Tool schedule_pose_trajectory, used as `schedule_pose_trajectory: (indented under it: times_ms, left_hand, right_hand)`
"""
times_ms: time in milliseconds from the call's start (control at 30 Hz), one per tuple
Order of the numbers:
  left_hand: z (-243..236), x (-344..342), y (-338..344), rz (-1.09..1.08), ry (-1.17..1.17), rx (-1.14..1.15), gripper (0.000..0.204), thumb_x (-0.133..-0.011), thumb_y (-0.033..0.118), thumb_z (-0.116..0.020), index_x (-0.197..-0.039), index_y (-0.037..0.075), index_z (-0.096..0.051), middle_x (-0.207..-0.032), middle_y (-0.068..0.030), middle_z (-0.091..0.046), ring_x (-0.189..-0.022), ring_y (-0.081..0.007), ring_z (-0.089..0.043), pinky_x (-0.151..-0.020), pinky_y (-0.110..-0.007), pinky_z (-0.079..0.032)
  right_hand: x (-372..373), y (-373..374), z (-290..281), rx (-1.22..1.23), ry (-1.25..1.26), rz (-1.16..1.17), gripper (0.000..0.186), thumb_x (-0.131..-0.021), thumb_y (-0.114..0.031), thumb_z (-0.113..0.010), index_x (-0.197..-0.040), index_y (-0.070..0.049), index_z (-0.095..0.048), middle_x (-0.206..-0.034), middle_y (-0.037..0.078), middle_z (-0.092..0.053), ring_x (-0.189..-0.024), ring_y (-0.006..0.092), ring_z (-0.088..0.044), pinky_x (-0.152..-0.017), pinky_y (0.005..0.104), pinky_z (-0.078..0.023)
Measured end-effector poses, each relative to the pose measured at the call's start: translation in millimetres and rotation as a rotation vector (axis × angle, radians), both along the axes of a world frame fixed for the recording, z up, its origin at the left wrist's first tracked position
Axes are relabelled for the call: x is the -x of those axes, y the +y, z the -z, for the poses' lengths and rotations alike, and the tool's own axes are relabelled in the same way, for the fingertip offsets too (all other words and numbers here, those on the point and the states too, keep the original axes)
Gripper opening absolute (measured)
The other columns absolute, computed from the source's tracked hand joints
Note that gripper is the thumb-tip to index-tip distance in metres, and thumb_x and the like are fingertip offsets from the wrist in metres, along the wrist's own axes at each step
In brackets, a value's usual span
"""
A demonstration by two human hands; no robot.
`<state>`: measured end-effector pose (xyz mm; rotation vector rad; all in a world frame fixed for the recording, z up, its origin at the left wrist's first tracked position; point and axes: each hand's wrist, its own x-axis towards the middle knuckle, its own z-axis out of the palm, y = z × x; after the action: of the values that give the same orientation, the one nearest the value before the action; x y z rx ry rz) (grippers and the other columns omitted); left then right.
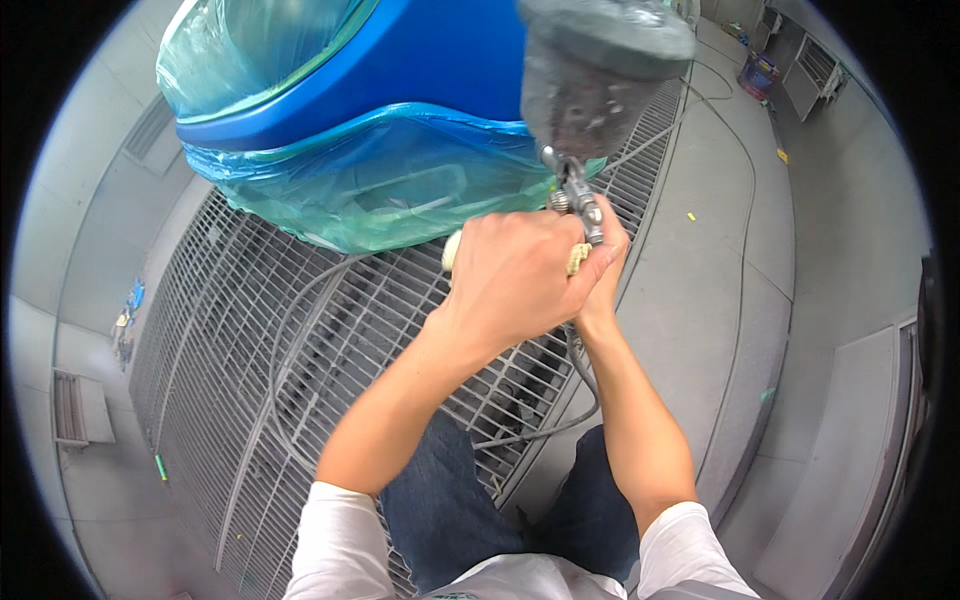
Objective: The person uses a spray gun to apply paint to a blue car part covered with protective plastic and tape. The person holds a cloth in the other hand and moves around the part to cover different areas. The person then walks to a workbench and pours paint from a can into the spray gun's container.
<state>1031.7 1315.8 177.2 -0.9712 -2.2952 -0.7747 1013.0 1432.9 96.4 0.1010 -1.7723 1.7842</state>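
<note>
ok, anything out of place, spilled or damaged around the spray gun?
Some litter: blue scraps left of the metal grating and a small yellow scrap on the grey floor to its right; odd because loose. No spill shows; the spray gun's cup is too blurred to judge.

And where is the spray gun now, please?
The spray gun is in the upper part of the head view, right of centre, at the right hand and just right of the blue panel.

The right grip (610, 262) holds a spray gun (577, 200), its blurred grey cup (600, 90) toward 1 o'clock; the left grip (520, 262), around a pale yellow wad (578, 259), overlaps it. Blue panel (440, 60), 11 o'clock; floor grating (200, 320), 9.
</note>
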Motion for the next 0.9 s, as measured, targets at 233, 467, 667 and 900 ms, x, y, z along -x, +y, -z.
schedule_pose_trajectory:
  times_ms: [233,467,667,900]
  left_hand:
    - [-40,-4,36,-0.039,0.286,0.746,0.018,-0.08,0.019,-0.069,-0.075,0.002,-0.072,-0.062,-0.0071,-0.067,-0.055,-0.0217,-0.067,-0.052,-0.034,-0.052]
    - [-46,-20,78,-0.03,0.295,1.066,0.004,-0.077,0.014,-0.074,-0.078,0.014,-0.078,-0.081,-0.0006,-0.075,-0.081,-0.0189,-0.073,-0.061,-0.032,-0.052]
    - [-58,-21,94,0.145,0.235,1.263,0.007,-0.081,0.019,-0.076,-0.08,0.012,-0.077,-0.079,-0.0016,-0.073,-0.077,-0.0197,-0.072,-0.058,-0.032,-0.049]
    - [-58,-40,92,0.176,0.236,1.362,0.007,-0.08,0.019,-0.075,-0.079,0.012,-0.077,-0.078,-0.0016,-0.073,-0.076,-0.0194,-0.071,-0.058,-0.032,-0.049]
  right_hand:
    - [-2,1,9,0.113,-0.03,-0.089,0.022,-0.092,-0.016,-0.064,-0.108,-0.001,-0.064,-0.089,0.003,-0.067,-0.08,0.0142,-0.061,-0.075,0.0315,-0.051]
    - [-22,11,21,0.329,-0.053,-0.16,0.015,-0.097,-0.016,-0.06,-0.103,-0.003,-0.065,-0.087,0.002,-0.065,-0.08,0.0151,-0.061,-0.077,0.0314,-0.051]
    - [-35,18,5,0.345,-0.177,-0.079,0.015,-0.101,-0.017,-0.057,-0.098,-0.005,-0.065,-0.086,0.001,-0.064,-0.079,0.0158,-0.06,-0.078,0.0312,-0.051]
    - [-46,26,-36,-0.125,-0.473,0.203,0.017,-0.098,-0.013,-0.055,-0.099,-0.001,-0.066,-0.088,0.007,-0.066,-0.079,0.0184,-0.063,-0.075,0.0316,-0.053]
